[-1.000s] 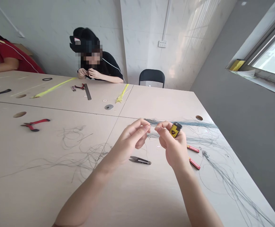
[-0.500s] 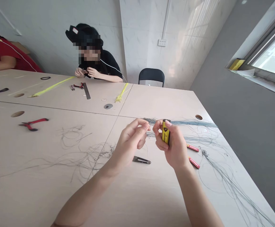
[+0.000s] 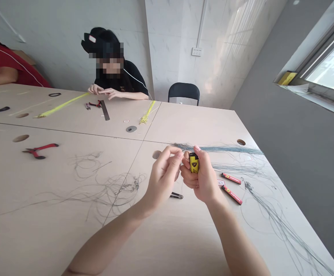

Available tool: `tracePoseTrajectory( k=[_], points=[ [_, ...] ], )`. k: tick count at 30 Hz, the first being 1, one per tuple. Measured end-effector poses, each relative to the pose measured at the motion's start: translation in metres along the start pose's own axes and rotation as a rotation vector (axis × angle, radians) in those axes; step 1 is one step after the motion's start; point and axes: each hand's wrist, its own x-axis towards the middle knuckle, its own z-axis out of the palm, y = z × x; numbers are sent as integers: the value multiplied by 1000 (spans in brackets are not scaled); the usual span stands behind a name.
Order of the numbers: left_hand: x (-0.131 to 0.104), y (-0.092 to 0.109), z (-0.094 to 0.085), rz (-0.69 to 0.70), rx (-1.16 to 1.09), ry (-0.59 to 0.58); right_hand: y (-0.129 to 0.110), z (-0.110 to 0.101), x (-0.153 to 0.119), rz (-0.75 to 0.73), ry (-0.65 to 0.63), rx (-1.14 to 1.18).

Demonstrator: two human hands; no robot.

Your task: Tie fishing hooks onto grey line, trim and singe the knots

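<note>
Closest to me, my two bare forearms reach in from the bottom edge and meet above a pale wooden table (image 3: 184, 237). My right hand (image 3: 203, 180) is closed around a small yellow lighter (image 3: 194, 163), held upright with its top toward my thumb. My left hand (image 3: 164, 178) sits just beside it, touching, thumb and forefinger pinched together next to the lighter's top; I judge they hold a fine thread end, though it is too thin to see.

The risk, as I judge it: the pinching fingertips are so close to the lighter's head that a flame could burn them, and loose fibres lie all around, so a spark or dropped hot end could singe them.

Just beyond my hands, black thread snips (image 3: 176, 196) lie partly hidden behind my left wrist. To the right lie two red sticks (image 3: 231, 186), and a long bundle of grey-blue thread (image 3: 227, 149) runs across the table, with stray strands trailing toward the right edge. To the left is a tangle of dark thread (image 3: 109, 188), then red-handled pliers (image 3: 39, 149).

Farther off, a seated person in black rests both hands flat beside a ruler (image 3: 105, 110) and yellow cords (image 3: 147, 113). Another person's red sleeve shows far left. An empty black chair (image 3: 183, 93) stands against a white tiled wall; a window is at right.
</note>
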Motion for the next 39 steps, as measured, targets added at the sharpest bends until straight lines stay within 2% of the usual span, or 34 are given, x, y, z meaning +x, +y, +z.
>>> tracePoseTrajectory(
  k=[8, 39],
  points=[
    [-1, -3, 1, -49, -22, -24, 2, -1, 4, -3, 159, -25],
    [1, -6, 2, -74, -72, 9, 4, -7, 3, -63, 37, -137]
  ],
)
